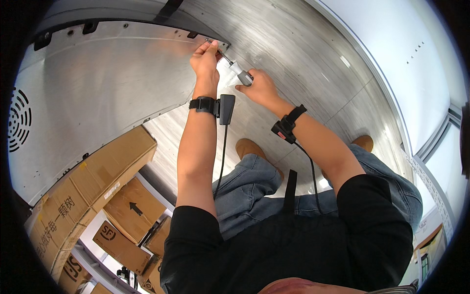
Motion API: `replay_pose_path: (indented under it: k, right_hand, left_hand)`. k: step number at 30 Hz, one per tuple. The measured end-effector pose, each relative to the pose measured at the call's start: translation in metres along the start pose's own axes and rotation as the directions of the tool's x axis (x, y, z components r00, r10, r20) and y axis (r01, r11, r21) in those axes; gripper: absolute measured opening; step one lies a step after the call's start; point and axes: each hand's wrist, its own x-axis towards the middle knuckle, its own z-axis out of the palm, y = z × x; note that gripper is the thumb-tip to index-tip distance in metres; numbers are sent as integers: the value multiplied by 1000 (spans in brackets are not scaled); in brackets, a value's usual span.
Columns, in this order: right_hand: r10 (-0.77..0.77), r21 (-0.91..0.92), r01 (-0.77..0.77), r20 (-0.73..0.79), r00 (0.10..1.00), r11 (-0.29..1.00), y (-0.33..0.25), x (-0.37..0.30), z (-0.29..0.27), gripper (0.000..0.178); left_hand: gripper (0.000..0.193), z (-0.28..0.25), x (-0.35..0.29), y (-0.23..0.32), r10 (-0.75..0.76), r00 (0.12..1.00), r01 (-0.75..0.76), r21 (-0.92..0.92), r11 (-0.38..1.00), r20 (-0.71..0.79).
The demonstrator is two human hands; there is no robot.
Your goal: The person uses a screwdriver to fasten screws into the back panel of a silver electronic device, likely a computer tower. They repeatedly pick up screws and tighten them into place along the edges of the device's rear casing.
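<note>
A screwdriver [241, 74] with a grey and white handle is gripped in my right hand [259, 89]. Its thin shaft points up and left to the corner of a large metal panel [112, 73]. At that corner my left hand [204, 58] is closed, thumb and fingers pinched together near the screwdriver's tip. Whatever lies between those fingers is too small to make out. Along its dark upper edge the panel has holes and slots, and a round vent pattern [19, 119] sits at its left end.
Cardboard boxes [132, 208] are stacked at the lower left, below a long carton [115, 159] along the panel's near edge. A white cabinet [406, 68] stands on the right. Black cables [224, 161] run from both wrist straps. Grey wood-look floor [293, 39] lies beneath.
</note>
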Motion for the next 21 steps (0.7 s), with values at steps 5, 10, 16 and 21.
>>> replay_pose_path:
  k: [5, 10, 16, 21]
  right_hand:
    - [123, 517, -322, 381, 916, 793, 12, 7, -13, 43]
    - [36, 654, -428, 523, 851, 624, 18, 11, -23, 43]
    - [44, 385, -148, 265, 963, 911, 29, 17, -7, 46]
    - [-18, 44, 15, 86, 996, 999, 14, 12, -11, 45]
  left_hand:
    - [3, 2, -3, 3, -52, 997, 57, -98, 994, 55]
    - [6, 0, -3, 3, -59, 993, 75, -157, 985, 107]
    - [5, 3, -7, -1, -27, 995, 40, -129, 991, 100]
    - [8, 6, -2, -8, 11, 1000, -12, -23, 1000, -19]
